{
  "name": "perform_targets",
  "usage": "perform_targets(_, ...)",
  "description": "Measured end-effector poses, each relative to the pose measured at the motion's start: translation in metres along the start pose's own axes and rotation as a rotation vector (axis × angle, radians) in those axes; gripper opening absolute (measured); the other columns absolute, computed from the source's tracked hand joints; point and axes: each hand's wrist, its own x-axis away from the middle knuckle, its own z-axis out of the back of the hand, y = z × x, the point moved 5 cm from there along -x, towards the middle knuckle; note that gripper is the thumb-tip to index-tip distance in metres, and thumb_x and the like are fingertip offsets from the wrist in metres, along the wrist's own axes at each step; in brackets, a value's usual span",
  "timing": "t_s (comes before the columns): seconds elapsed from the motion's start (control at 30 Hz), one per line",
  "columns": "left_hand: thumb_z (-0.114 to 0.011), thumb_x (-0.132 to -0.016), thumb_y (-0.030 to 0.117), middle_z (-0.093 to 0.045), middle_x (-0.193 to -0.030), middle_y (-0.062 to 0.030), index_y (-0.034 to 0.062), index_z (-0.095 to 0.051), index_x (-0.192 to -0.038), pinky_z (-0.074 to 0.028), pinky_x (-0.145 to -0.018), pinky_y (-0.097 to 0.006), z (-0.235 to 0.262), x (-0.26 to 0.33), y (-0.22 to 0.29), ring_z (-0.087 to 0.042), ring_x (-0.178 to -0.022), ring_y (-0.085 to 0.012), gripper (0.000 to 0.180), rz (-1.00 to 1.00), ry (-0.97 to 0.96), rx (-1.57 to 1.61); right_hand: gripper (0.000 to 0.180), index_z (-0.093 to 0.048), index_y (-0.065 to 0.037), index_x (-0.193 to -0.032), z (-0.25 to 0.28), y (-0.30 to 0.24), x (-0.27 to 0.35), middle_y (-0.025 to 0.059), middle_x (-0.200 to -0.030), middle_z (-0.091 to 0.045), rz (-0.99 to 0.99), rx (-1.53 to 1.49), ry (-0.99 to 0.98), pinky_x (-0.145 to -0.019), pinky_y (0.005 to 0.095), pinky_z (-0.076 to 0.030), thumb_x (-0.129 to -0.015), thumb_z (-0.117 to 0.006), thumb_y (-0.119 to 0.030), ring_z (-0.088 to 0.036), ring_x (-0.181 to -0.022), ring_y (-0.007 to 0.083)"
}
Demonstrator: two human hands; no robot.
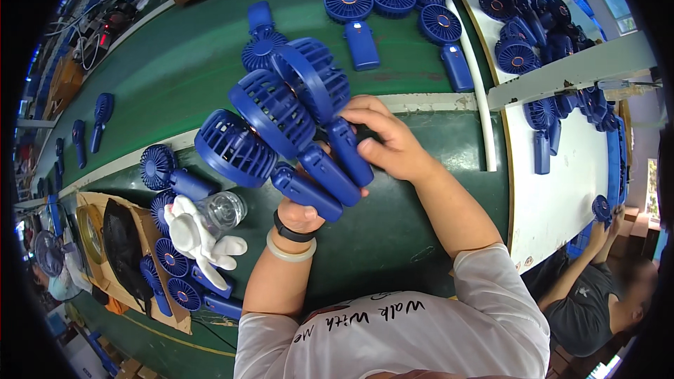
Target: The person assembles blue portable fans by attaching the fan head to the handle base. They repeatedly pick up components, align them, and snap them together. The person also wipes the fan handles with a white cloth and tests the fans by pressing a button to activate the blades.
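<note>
Three blue handheld fans are bunched together in front of me, caged heads up and to the left. My left hand [300, 215] closes from beneath round the handles of the left fan [235, 149] and the middle fan [272, 114]; most of its fingers are hidden behind them. My right hand [392, 142] grips the handle of the right fan [344, 149], thumb on the near side and fingers over the top. Just beyond the held fans, another blue fan [260, 20] lies on the green conveyor belt [189, 49].
More fans [349, 4] lie on the belt's far right. At left, a white glove [200, 235] rests by a clear plastic bottle [225, 209], beside fans and a cardboard box [168, 312]. A white pole [484, 112] and a fan-laden white table [562, 189] stand right, where a co-worker [583, 302] handles a fan.
</note>
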Motion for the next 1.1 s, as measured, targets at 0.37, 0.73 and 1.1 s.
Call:
perform_targets(0.37, -0.074, -0.052, 0.028, -0.048, -0.119, -0.0194, 0.0064, -0.041, -0.123, -0.053, -0.082, -0.047, 0.006, 0.002, 0.0, -0.055, -0.104, -0.0349, 0.081, 0.02, 0.023, -0.042, 0.039, -0.056, -0.001, -0.118, -0.002, 0.0, 0.005, 0.003, -0.083, -0.049, -0.134, -0.145, 0.098, -0.061, 0.0251, -0.044, -0.091, -0.054, -0.029, -0.049, -0.069, 0.0103)
perform_targets(0.73, -0.071, -0.06, 0.013, -0.052, -0.115, -0.0134, 0.0028, -0.036, -0.128, -0.05, -0.086, -0.042, 0.016, 0.007, -0.005, -0.058, -0.101, -0.0288, 0.077, 0.018, 0.145, 0.001, 0.035, -0.049, -0.002, -0.118, -0.006, -0.012, 0.006, 0.0058, -0.063, -0.053, -0.16, 0.451, 0.23, -0.051, 0.0303, -0.044, -0.084, -0.053, -0.004, -0.053, -0.052, 0.0182)
perform_targets(1.1, -0.072, -0.062, 0.009, -0.037, -0.132, -0.016, -0.0004, -0.04, -0.128, -0.027, -0.104, -0.043, 0.011, 0.001, -0.016, -0.034, -0.126, -0.032, 0.073, -0.11, 0.155, -1.2, 0.087, -0.039, -0.001, -0.132, -0.038, 0.001, 0.016, 0.0099, -0.125, -0.051, -0.488, -0.559, -0.107, -0.099, 0.0354, -0.038, -0.059, -0.083, -0.016, -0.048, -0.115, 0.0197)
